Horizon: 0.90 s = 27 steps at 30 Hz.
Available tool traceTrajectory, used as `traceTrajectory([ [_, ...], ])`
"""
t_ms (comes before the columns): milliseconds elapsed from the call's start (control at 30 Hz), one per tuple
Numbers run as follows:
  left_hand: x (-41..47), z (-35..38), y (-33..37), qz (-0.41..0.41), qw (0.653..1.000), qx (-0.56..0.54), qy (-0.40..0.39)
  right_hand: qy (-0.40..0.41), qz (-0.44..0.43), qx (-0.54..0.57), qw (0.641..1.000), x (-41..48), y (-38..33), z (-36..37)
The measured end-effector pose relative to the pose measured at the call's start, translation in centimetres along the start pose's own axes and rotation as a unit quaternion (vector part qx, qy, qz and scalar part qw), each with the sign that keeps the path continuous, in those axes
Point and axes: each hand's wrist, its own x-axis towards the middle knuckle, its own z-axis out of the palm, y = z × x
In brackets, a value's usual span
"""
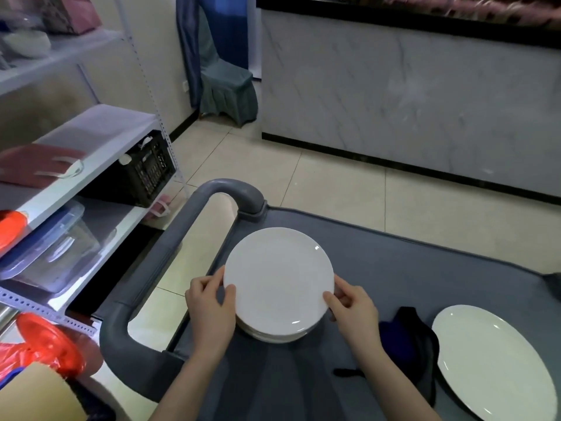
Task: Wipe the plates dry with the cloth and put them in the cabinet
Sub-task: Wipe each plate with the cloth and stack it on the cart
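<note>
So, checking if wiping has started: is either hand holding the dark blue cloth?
No, left hand and right hand grip the stack of round white plates; the dark blue cloth lies on the grey cart.

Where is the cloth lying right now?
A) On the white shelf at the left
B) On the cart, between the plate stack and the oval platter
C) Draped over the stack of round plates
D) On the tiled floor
B: the dark blue cloth lies bunched on the grey cart, to the right of the stack of round plates and left of the oval platter.
</note>
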Motion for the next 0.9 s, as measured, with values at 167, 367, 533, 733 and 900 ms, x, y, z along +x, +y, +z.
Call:
traceTrajectory([
  [167,-0.5,0.2,1.8,0.053,0.997,0.043,0.043,0.002,0.019,0.021,1.000,0.4,0.9,-2.5],
  [367,-3.7,3.9,6.4,0.173,0.984,-0.026,0.016,0.071,0.036,0.053,0.995,-0.7,3.6,-9.1],
  [533,-9.1,10.1,9.5,0.246,0.964,-0.041,-0.087,0.128,0.059,0.059,0.988,-2.4,6.7,-16.3],
  [733,-16.6,18.6,9.3,0.190,0.942,-0.034,-0.275,0.159,0.091,0.019,0.983,-3.4,11.3,-24.8],
  [900,-21.4,24.9,8.2,0.108,0.929,0.001,-0.354,0.156,0.109,-0.023,0.981,-2.9,15.1,-29.9],
])
